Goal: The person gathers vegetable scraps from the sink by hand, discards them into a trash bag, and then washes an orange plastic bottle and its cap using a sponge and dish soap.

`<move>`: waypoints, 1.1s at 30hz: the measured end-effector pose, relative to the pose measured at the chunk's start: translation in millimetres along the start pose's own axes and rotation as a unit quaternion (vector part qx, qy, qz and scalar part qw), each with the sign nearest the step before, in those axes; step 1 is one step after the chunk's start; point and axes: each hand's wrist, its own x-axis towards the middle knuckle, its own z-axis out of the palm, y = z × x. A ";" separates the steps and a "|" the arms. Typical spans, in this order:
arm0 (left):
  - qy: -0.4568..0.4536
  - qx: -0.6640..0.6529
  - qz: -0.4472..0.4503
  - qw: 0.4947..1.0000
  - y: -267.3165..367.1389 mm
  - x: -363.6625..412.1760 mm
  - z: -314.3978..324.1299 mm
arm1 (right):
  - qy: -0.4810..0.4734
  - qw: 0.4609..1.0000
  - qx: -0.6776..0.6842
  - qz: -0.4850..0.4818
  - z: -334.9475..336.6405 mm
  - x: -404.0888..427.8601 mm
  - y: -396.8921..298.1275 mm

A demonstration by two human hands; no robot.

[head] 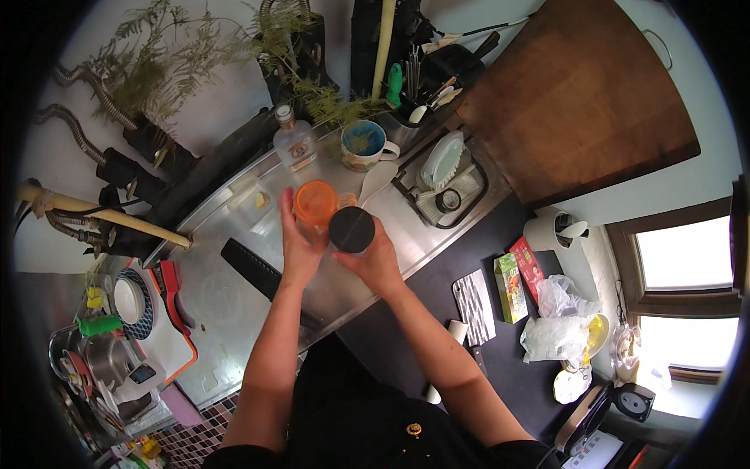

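My left hand (304, 251) is closed around a container with an orange lid (315, 202). Right beside it, my right hand (379, 262) grips a container with a round black lid (352, 230). Both are held side by side over the stainless steel counter (225, 313), and the lids hide most of their bodies. Just beyond them lie a pale spoon (378, 180) and a small clear tray (251, 203) with a yellowish piece in it. A black ribbed strip (251, 265) passes beneath my left forearm.
A clear glass bottle (295, 143) and a mug (363, 143) stand at the back. A rack (436, 221) holds a brush. Rightward, a cleaver (474, 308) lies on the black countertop (404, 337) near boxes and plastic bags (555, 337). Bowls (129, 300) and a sink are at left.
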 end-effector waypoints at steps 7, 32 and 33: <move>-0.112 -0.038 -0.016 0.993 13.3 15.0 -11.6 | 0.010 0.998 0.032 0.050 -18.1 -14.6 -0.7; -0.187 -0.114 -0.082 0.972 -40.9 -14.2 20.3 | -0.164 0.977 0.118 0.070 -41.5 -10.7 70.6; -0.182 -0.115 -0.074 0.974 -40.5 -16.7 19.6 | -0.175 0.972 0.133 0.085 -45.2 -10.2 68.2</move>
